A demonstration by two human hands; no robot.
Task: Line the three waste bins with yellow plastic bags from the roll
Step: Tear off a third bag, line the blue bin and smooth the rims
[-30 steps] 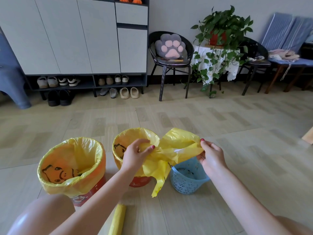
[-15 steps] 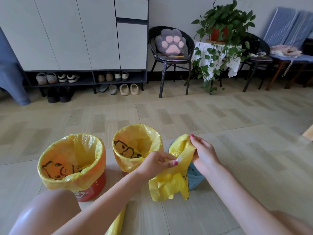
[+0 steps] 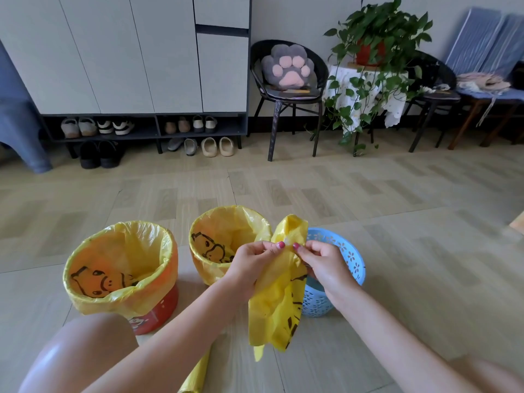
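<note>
Both hands up front, pinching the top edge of a loose bag (image 3: 276,293): left hand (image 3: 252,260) and right hand (image 3: 323,262) each have thumb and forefinger closed on the thin film, fingertips nearly touching, other fingers curled. Bag is crinkly yellow plastic with black print, bunched and hanging limp below my hands, its tail near the floor (image 3: 397,222). A flap of it sticks up above my fingers. Directly behind and under my right hand: blue bin (image 3: 351,259), perforated plastic with flower cutouts, round, unlined; I can't see what's inside, bag and hand block it. Just behind my left hand: middle bin (image 3: 226,239), round, lined with glossy yellow film folded over the rim, cartoon print showing on the inside. Further left of my left hand: red bin (image 3: 158,310), wider, also lined, liner wrinkled and draped over the rim, same print inside. Below my left forearm, on the floor: the roll (image 3: 195,375) of yellow bags, cylinder, only partly in view. My left knee (image 3: 76,353) is at the lower left.
</note>
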